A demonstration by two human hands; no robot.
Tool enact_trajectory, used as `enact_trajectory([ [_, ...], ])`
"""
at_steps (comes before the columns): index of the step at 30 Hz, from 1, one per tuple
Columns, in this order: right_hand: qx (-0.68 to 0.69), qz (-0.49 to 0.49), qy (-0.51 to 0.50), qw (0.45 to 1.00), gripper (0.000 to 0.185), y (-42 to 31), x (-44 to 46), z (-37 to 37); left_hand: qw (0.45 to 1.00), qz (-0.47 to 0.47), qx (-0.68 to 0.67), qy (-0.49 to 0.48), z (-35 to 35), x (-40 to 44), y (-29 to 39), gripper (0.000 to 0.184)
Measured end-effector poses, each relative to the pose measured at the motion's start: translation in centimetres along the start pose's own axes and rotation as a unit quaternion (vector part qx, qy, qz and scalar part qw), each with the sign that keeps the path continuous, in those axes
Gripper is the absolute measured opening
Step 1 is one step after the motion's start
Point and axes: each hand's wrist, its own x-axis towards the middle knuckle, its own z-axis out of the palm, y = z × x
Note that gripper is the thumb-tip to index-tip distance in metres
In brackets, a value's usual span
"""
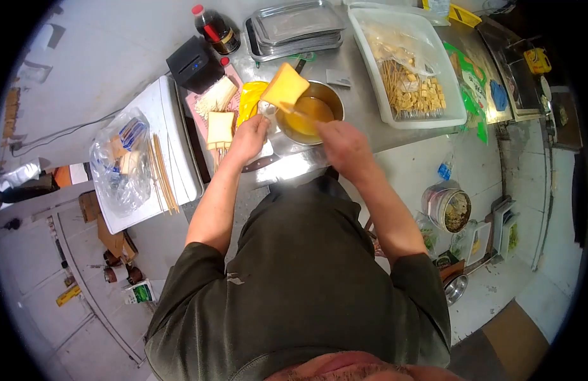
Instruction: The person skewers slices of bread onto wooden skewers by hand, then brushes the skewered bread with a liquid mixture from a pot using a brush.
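Note:
A square bread slice (285, 86), yellow on its face, is tilted above the near-left rim of a metal pot (335, 96). My left hand (250, 134) is closed just below the slice, seemingly on a stick under it that I can barely see. My right hand (346, 150) grips a thin-handled, brush-like tool (304, 116), whose blurred tip meets the slice's lower corner. Yellow-orange liquid (316, 109) lies in the pot beneath. Left of my left hand, stacked bread slices (220, 127) have skewers sticking out toward me.
White enoki-like strands (219, 95) and a yellow packet (250, 98) lie behind the bread. Metal trays (297, 28), a dark bottle (216, 32) and a black box (195, 65) stand farther back. A white bin (456, 117) of skewered food is right; a white board (179, 178) with loose sticks is left.

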Motion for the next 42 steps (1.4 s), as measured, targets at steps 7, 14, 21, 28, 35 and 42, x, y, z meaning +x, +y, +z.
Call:
enact_trajectory([
  [7, -0.033, 0.007, -0.099, 0.995, 0.032, -0.2, 0.0, 1.9, 0.998, 0.052, -0.022, -0.003, 1.2, 0.3, -0.7, 0.030],
  [14, 0.184, 0.149, 0.085, 0.968, 0.022, 0.1, 0.1, 0.1, 0.998, 0.059, -0.005, 0.017, 0.2, 0.8, -1.2, 0.029],
  [21, 0.518, 0.482, 0.119, 0.696, 0.023, 3.0, -2.6, 4.2, 0.995, 0.031, -0.097, -0.003, 0.4, 1.1, -1.3, 0.026],
  [28, 0.549, 0.474, 0.111, 0.679, 0.022, 3.1, -1.0, 4.1, 0.998, -0.007, -0.056, -0.003, 0.5, 0.8, -1.3, 0.036],
  [35, 0.268, 0.390, -0.061, 0.879, 0.026, 5.7, 2.5, 2.1, 0.998, 0.019, -0.048, 0.039, -0.1, -0.2, -2.2, 0.032],
  [42, -0.159, 0.145, -0.280, 0.936, 0.022, 5.2, 5.0, 5.8, 0.983, 0.071, 0.072, 0.150, -1.9, -2.2, -0.5, 0.029],
])
